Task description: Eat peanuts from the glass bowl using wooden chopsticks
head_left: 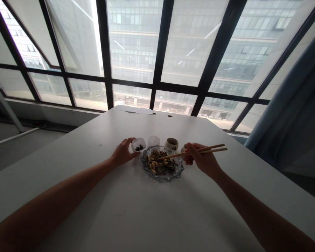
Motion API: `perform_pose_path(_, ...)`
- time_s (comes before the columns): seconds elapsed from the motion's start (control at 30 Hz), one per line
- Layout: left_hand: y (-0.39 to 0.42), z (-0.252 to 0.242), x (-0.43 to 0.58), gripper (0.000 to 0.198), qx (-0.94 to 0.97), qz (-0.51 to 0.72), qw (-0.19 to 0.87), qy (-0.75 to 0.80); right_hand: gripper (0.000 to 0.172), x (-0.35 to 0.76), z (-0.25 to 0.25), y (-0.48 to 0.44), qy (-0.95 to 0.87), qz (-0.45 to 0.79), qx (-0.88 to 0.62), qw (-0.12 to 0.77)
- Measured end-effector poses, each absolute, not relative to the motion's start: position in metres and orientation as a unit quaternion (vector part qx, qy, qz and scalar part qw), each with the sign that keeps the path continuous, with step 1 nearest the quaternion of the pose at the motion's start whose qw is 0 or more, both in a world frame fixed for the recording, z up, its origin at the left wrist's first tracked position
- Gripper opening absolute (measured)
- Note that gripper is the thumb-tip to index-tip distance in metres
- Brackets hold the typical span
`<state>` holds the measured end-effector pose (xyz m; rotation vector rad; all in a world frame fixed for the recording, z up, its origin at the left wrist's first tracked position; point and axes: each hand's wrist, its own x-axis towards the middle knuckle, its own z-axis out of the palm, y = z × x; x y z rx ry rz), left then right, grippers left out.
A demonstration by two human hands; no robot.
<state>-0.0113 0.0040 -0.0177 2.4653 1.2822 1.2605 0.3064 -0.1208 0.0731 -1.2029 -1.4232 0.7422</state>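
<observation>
A scalloped glass bowl on the white table holds a mix of pale nuts or shells and darker seeds. To its left, my left hand grips a small clear plastic cup with a few dark pieces inside. My right hand is closed on a pair of wooden chopsticks, whose tips reach into the bowl's contents. Behind the bowl stand a second clear cup and a beige ceramic cup with a dark mark. Another pale cup is partly hidden behind my right hand.
The white table extends toward large black-framed windows. Papers lie at its far edge, near two dark round holes. A blue curtain hangs at the right, and a white-legged frame stands at the left.
</observation>
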Motion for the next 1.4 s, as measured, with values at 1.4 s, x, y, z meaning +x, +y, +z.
perform_pose_path(1.4,-0.001,-0.013,-0.009,0.058,0.802,0.457,0.021,0.385,0.031,0.235,0.077,-0.115,-0.818,0.052,-0.368,0.439)
